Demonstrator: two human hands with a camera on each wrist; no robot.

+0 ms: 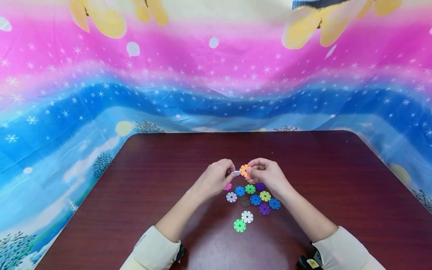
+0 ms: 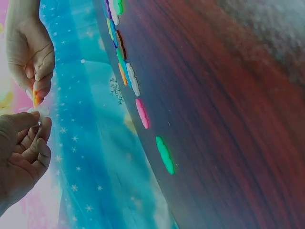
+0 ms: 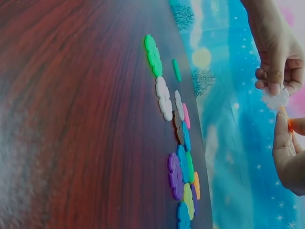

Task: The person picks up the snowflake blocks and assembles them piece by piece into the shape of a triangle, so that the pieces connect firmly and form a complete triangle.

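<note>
Above the table, my left hand (image 1: 215, 177) pinches a white notched plastic disc (image 3: 276, 99) between thumb and fingers. An orange disc (image 1: 244, 171) of the same flower-like shape is pinched by my right hand (image 1: 271, 178). Their rims meet, the white one edge-on and the orange one facing the head camera; whether the notches interlock I cannot tell. Below the hands lie several loose discs, among them a pink disc (image 1: 228, 186), a brown disc (image 1: 244, 201), a purple disc (image 1: 264, 209) and a yellow disc (image 1: 264, 195). Another orange disc is partly hidden beneath the right hand.
Nearer the person, a white disc (image 1: 247, 216) and a light green disc (image 1: 239, 225) lie touching on the dark wooden table (image 1: 162, 161). In the left wrist view a green disc (image 2: 165, 155) lies apart. A patterned cloth (image 1: 216, 90) hangs around the table's back and sides.
</note>
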